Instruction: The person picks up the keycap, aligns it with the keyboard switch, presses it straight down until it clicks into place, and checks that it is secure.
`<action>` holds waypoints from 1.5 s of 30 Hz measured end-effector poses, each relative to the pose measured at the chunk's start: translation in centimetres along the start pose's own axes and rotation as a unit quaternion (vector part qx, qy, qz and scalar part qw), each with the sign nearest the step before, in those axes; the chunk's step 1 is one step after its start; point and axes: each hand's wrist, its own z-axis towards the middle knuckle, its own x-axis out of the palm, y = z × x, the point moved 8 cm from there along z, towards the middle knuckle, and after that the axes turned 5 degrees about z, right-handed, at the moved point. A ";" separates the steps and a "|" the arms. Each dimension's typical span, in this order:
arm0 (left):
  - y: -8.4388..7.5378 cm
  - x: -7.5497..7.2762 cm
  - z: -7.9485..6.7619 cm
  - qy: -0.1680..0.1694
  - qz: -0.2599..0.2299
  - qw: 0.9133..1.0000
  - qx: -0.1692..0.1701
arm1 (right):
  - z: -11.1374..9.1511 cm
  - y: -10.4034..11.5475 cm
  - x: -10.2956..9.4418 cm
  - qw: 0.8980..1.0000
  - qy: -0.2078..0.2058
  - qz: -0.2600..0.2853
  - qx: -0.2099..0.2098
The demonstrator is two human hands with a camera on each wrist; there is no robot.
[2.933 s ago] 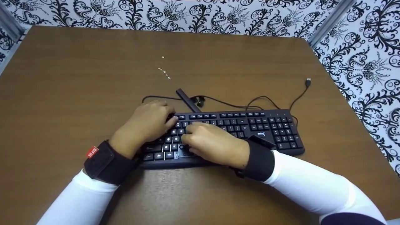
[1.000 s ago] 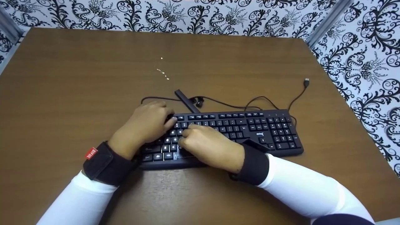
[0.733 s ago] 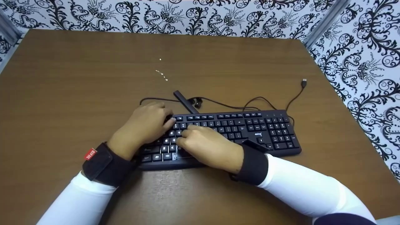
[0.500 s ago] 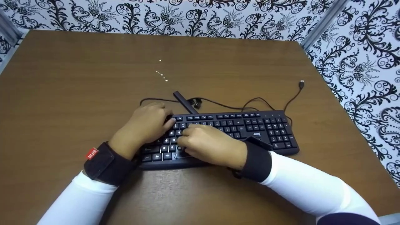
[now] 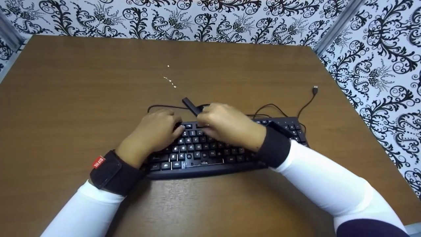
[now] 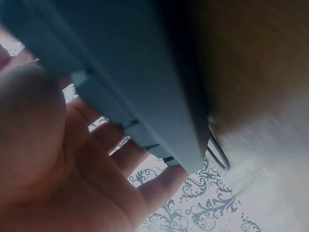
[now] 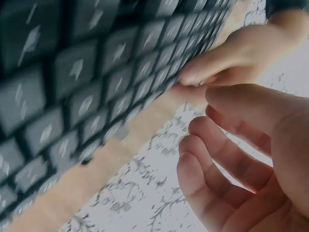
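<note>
A black keyboard (image 5: 197, 148) lies in front of me, its legends white. My left hand (image 5: 154, 130) grips its left end, thumb on the top corner keys; in the left wrist view the fingers (image 6: 161, 188) reach along its side. In the bottom row, where the space bar would sit, there is a long bare slot (image 5: 204, 162). Behind the keyboard lies a long narrow black strip (image 5: 189, 104), partly covered by my right hand (image 5: 228, 125). The right wrist view shows that hand's fingers (image 7: 222, 150) loosely bent with nothing between them, thumb apart.
The keyboard's cable (image 5: 263, 108) loops along its back edge and ends in a USB plug (image 5: 315, 90) on the right. Several small white specks (image 5: 169, 80) lie farther back on the brown table (image 5: 98, 82). Patterned walls (image 5: 177, 19) stand behind and to the right.
My right hand has moved from the lower middle keys up and away to the keyboard's back edge, beside the strip, uncovering the slot. The left hand keeps its grip.
</note>
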 end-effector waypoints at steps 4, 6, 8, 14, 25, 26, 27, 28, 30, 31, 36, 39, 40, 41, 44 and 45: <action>0.1 -0.1 -0.2 0.000 0.000 1.000 -0.002 | 0.8 -2.7 -0.5 0.999 -0.007 0.019 0.043; 0.2 0.0 -0.4 0.006 0.003 1.000 -0.004 | 1.2 -3.9 -0.4 0.998 -0.007 0.027 0.063; 0.3 0.2 -0.6 0.011 0.008 1.000 -0.004 | 1.6 -5.1 -0.1 0.996 -0.001 0.030 0.081; 0.3 0.3 -0.5 0.011 0.003 1.000 -0.002 | 2.3 -7.1 0.8 0.994 0.031 0.017 0.105; 0.1 0.2 -0.2 0.010 0.000 1.000 -0.003 | 3.5 -7.0 2.4 0.993 0.078 0.000 0.092; 0.1 0.2 -0.2 0.010 0.000 1.000 -0.003 | 3.5 -7.0 2.5 0.993 0.078 0.000 0.091; 0.0 0.2 -0.2 0.010 -0.001 1.000 -0.003 | 3.6 -7.0 2.6 0.993 0.079 0.001 0.090; 0.0 0.1 -0.2 0.011 0.000 1.000 -0.003 | 3.6 -7.0 2.6 0.993 0.078 0.000 0.088; 0.0 0.1 -0.2 0.011 0.000 1.000 -0.004 | 3.7 -7.0 2.6 0.994 0.075 0.001 0.084; 0.0 0.1 -0.2 0.010 0.001 1.000 -0.004 | 3.8 -7.0 2.6 0.994 0.074 0.003 0.083; -0.1 0.0 -0.2 -0.001 0.006 1.000 0.005 | 3.7 -7.1 2.7 0.993 0.085 0.012 0.085; -0.1 0.1 -0.2 -0.001 0.006 1.000 0.005 | 3.5 -7.2 2.8 0.992 0.090 0.021 0.088; -0.1 0.1 -0.2 0.001 0.005 1.000 0.003 | 3.5 -7.2 2.9 0.992 0.089 0.022 0.089; 0.0 0.1 -0.2 0.003 0.004 1.000 0.001 | 3.5 -7.3 2.9 0.992 0.088 0.026 0.090; 0.0 0.1 -0.1 0.007 0.002 1.000 -0.002 | 3.5 -7.4 2.9 0.992 0.085 0.026 0.091; 0.0 0.1 -0.1 0.009 0.001 1.000 -0.002 | 3.5 -7.4 2.9 0.992 0.087 0.025 0.094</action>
